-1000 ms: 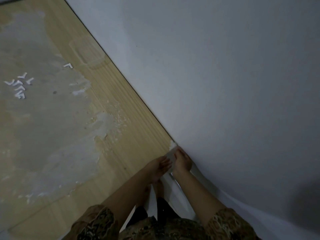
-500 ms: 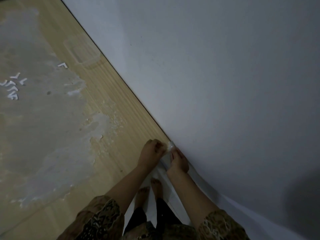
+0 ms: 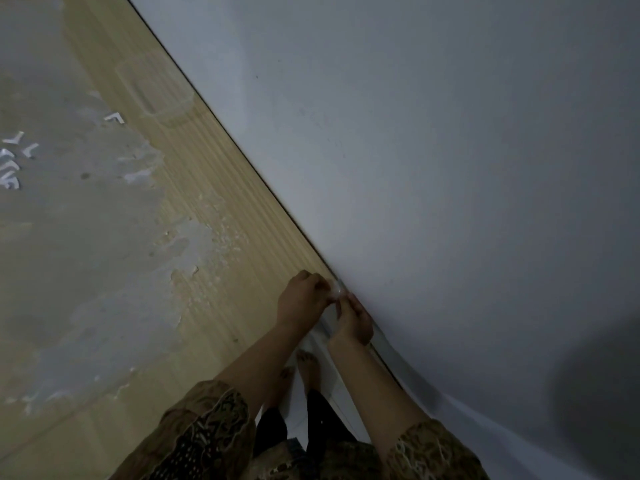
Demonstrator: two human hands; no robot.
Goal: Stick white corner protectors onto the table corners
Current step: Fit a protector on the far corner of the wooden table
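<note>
A white corner protector [image 3: 336, 292] is pinched between the left hand [image 3: 300, 301] and right hand [image 3: 353, 322] at the surface [image 3: 221, 202] corner; uneven pressing could seat it crooked.

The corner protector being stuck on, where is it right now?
In the head view the corner protector sits low and centre on the table corner by the white wall, pinched between the left hand and right hand.

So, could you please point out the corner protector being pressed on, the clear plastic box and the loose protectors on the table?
corner protector [image 3: 336, 292], head view, its exposed top.
clear plastic box [image 3: 156, 90], head view, its middle.
loose protectors [image 3: 14, 157], head view, middle of the group.
</note>
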